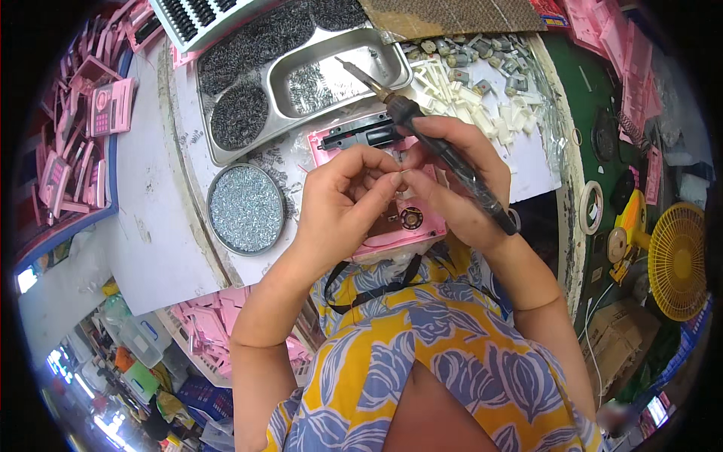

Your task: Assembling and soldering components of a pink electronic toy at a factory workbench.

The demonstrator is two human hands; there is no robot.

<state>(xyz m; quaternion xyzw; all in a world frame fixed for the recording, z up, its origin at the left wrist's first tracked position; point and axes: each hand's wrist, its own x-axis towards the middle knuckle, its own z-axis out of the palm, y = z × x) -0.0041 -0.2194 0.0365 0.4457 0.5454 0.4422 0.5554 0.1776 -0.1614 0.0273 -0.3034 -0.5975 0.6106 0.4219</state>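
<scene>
My left hand (348,197) and my right hand (461,177) meet at the fingertips above a pink plastic housing (369,247). The left thumb and fingers are pinched together, and what they hold, if anything, is too small to make out. A black-handled screwdriver (456,162) rests in my right hand between thumb and fingers, its metal tip pointing up and left over a steel tray. Inside the housing are a black elongated part (365,134) and a small round dark part (411,218); my hands cover much of the middle.
Left of the housing stands a round tin (245,208) of small silvery pieces. Behind it is a compartmented steel tray (340,107) with dark and silvery small pieces. White plastic parts and small motors (482,89) lie behind right. A yellow fan (676,252) stands far right; pink casings (113,107) pile far left.
</scene>
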